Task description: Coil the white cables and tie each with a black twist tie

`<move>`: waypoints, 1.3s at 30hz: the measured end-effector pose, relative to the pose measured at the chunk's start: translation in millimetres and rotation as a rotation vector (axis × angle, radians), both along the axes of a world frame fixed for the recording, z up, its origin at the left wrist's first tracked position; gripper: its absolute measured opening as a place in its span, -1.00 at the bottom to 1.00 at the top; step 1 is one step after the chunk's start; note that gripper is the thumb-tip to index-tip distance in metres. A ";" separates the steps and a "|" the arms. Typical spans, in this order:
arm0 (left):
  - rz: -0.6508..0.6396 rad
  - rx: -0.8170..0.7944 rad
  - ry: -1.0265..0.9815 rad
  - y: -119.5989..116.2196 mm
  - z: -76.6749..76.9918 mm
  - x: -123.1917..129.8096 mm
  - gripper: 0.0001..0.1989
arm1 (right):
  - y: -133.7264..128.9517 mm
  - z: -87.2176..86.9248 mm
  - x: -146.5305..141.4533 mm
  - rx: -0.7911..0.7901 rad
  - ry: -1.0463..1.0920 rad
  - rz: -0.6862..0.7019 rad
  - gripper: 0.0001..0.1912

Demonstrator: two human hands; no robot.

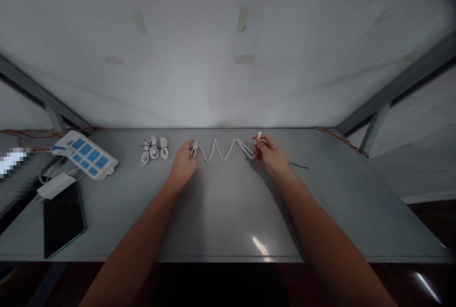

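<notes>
Above the table (228,216), each hand (266,151) pinches the white cable (223,159)

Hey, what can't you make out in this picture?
- Head view: part of the white cable in the left hand, hidden by fingers.
- Head view: connector type at the right hand, too small.
- Head view: bright object, pixelated, cut off by the left edge.

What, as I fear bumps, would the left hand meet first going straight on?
Beyond the white cable it holds, the left hand would probably meet the back wall, though depth is unclear.
</notes>
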State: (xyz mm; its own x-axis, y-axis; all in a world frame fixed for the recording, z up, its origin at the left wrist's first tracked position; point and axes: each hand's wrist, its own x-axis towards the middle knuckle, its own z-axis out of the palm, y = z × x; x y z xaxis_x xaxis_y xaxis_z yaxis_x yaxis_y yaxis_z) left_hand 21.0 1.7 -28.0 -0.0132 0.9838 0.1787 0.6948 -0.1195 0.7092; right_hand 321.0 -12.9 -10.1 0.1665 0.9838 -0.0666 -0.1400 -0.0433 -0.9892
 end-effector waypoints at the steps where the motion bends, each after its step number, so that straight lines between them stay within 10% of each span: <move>1: -0.038 0.007 -0.008 -2.6 0.2 3.9 -0.30 | -1.5 -0.5 -3.1 0.004 -0.035 0.029 -0.57; 16: -0.100 0.034 0.206 -34.1 7.5 55.8 -0.72 | -25.2 10.4 -45.9 0.077 -0.015 0.521 -0.53; 28: -0.001 0.035 0.128 -9.2 -2.8 25.7 -0.83 | -5.2 12.0 -6.0 0.029 0.006 0.093 -0.57; 39: 0.029 0.035 0.082 -4.4 -5.7 19.6 -0.85 | -2.3 17.2 9.6 0.073 0.113 -0.008 -0.64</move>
State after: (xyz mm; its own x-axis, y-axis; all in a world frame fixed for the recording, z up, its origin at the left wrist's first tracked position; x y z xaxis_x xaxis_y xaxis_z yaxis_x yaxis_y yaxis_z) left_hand 40.6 -2.7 -33.6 -0.0252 0.9764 0.2147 0.7540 -0.1224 0.6454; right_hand 330.6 -15.2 7.0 0.1701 0.9853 -0.0139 -0.2504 0.0296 -0.9677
